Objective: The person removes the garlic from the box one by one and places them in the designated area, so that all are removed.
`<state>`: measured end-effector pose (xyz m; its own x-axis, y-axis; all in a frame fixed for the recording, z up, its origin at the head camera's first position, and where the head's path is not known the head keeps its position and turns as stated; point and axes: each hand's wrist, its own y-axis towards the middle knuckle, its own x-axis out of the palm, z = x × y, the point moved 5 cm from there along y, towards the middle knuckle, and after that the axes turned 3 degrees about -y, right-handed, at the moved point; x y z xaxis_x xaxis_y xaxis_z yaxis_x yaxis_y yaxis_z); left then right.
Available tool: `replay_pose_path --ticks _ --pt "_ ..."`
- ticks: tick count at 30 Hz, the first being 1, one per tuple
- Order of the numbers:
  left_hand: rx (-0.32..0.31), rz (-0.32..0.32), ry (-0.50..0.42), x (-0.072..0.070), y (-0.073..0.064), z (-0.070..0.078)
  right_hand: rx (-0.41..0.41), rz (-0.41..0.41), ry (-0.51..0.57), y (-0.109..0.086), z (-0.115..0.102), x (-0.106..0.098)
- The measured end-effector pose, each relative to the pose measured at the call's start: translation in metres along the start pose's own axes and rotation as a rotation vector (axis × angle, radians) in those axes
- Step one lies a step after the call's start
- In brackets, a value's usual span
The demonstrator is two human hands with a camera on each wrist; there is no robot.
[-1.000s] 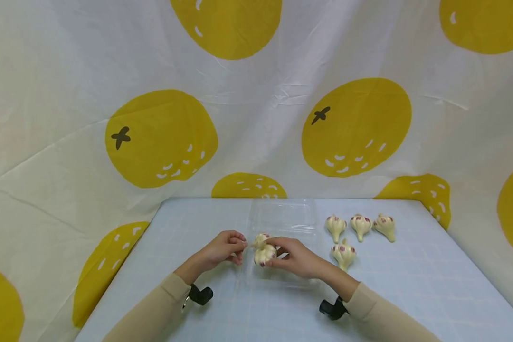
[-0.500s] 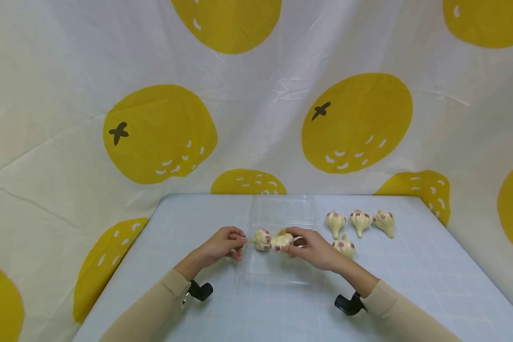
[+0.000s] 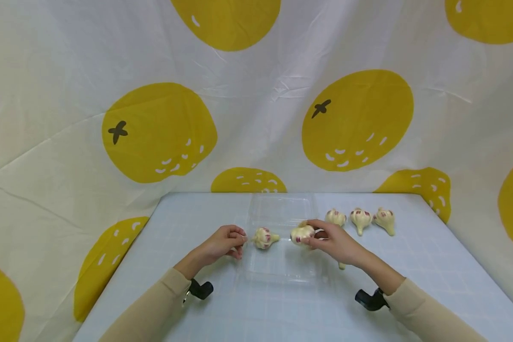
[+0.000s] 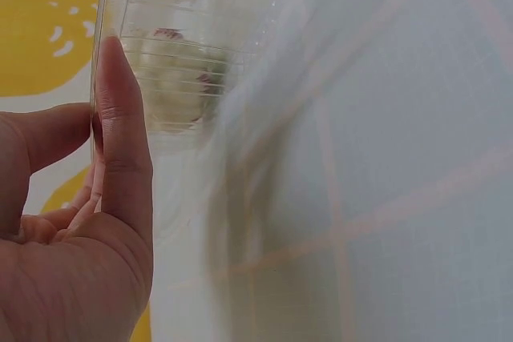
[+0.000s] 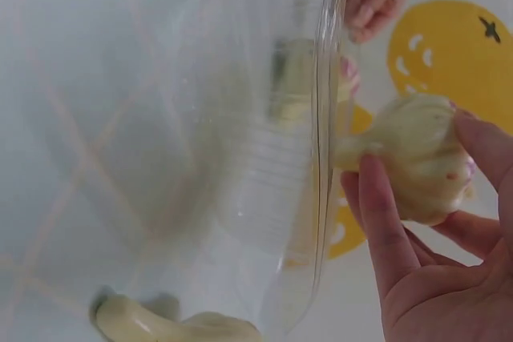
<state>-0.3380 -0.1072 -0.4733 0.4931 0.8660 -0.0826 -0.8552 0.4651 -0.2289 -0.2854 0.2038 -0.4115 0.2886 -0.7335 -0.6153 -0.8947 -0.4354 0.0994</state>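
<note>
With its thumb and fingers, my right hand (image 3: 335, 242) holds a garlic bulb (image 3: 301, 234) over the right part of a clear plastic container (image 3: 278, 278). The right wrist view shows the neck of the held garlic bulb (image 5: 421, 154) pointing toward the container's rim (image 5: 325, 118). Another garlic bulb (image 3: 262, 238) lies inside the container at its left, neck to the right. My left hand (image 3: 224, 244) is at the container's left edge. In the left wrist view, the thumb and index finger of that hand (image 4: 88, 222) pinch the thin rim.
The container's lid (image 3: 282, 206) lies folded open toward the back. Right of it, garlic bulbs (image 3: 360, 218) stand in a row on the table (image 3: 410, 285). One more bulb's neck (image 3: 341, 266) shows below my right hand, which hides the rest. A fruit-print curtain (image 3: 256, 118) hangs behind.
My right hand has carried its garlic bulb rightward across the container, away from the bulb lying at the left. The left hand has stayed at the container's left edge.
</note>
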Motion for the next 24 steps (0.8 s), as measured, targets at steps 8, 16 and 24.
replay_pose_path --ticks 8,16,24 --pt "-0.002 0.001 -0.02 0.0 0.0 0.0 0.029 0.025 -0.031 -0.01 0.006 -0.018" --pt "0.014 -0.009 -0.028 -0.001 -0.001 0.001 0.053 0.037 -0.028 -0.015 0.004 -0.033" --pt "-0.004 -0.007 -0.021 0.0 0.002 -0.002 0.07 0.087 -0.056 -0.028 0.005 -0.055"
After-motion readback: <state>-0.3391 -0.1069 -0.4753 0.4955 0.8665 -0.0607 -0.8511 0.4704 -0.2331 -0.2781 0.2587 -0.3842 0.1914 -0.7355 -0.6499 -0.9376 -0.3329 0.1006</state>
